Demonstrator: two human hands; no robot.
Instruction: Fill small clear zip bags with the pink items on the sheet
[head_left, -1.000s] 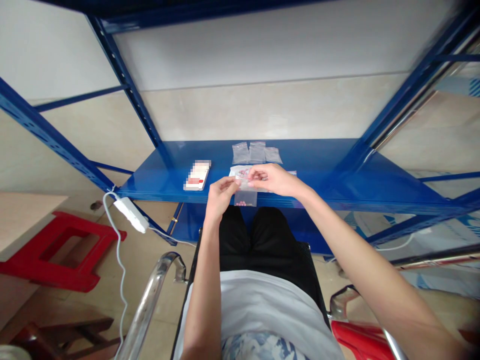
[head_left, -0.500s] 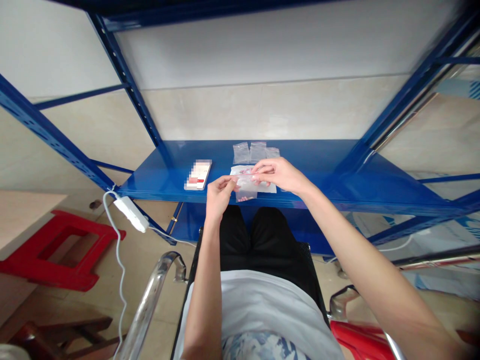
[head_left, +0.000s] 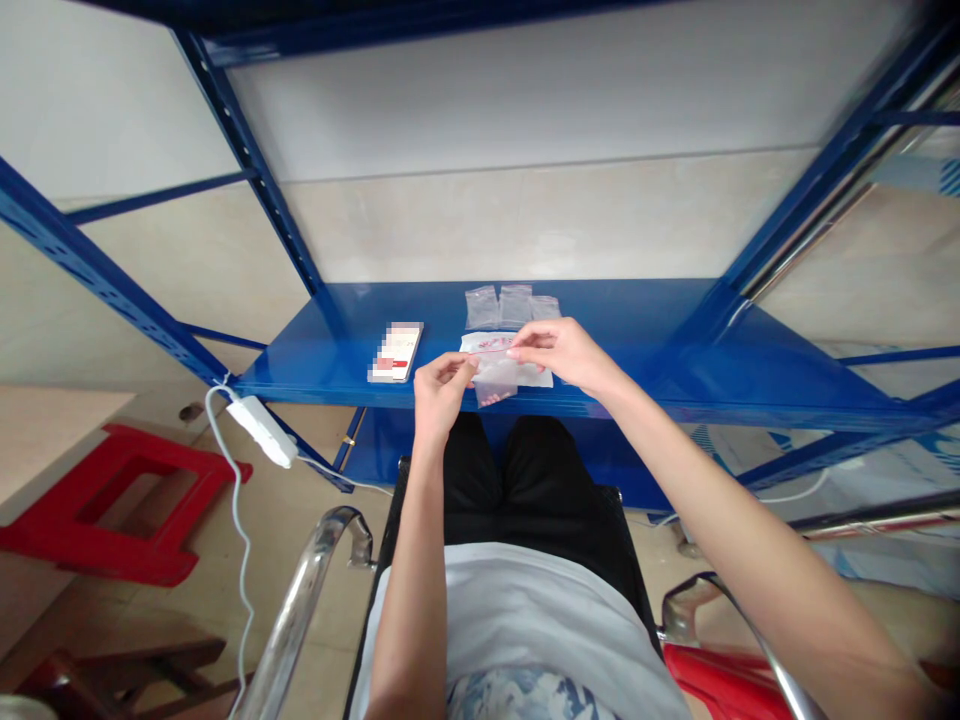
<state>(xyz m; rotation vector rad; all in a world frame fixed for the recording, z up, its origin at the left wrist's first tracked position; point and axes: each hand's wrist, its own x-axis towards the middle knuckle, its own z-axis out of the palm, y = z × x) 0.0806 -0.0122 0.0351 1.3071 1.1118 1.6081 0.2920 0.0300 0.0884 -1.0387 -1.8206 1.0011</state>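
1. Pinching a zip bag (head_left: 495, 380) by its top edge with the left hand (head_left: 442, 390) and right hand (head_left: 562, 352). Fingers and thumbs of both hands are clamped on the plastic, and the hands are just apart.
2. Bag hangs above the front edge of the blue shelf (head_left: 637, 350), not resting on it. A few pink beads (head_left: 493, 398) sit together at the bottom of the bag.
3. White sheet (head_left: 517, 374) with red marks lies on the shelf, right behind the bag and partly hidden by it and the right hand.
4. Three clear bags (head_left: 515, 306) lie in a row just beyond the sheet.
5. Pixelated card (head_left: 395, 352) lies flat on the shelf, left of the hands.
6. Further out, a white power strip (head_left: 262, 431) hangs by its cable at the shelf's left corner. A red stool (head_left: 127, 505) stands on the floor at left.
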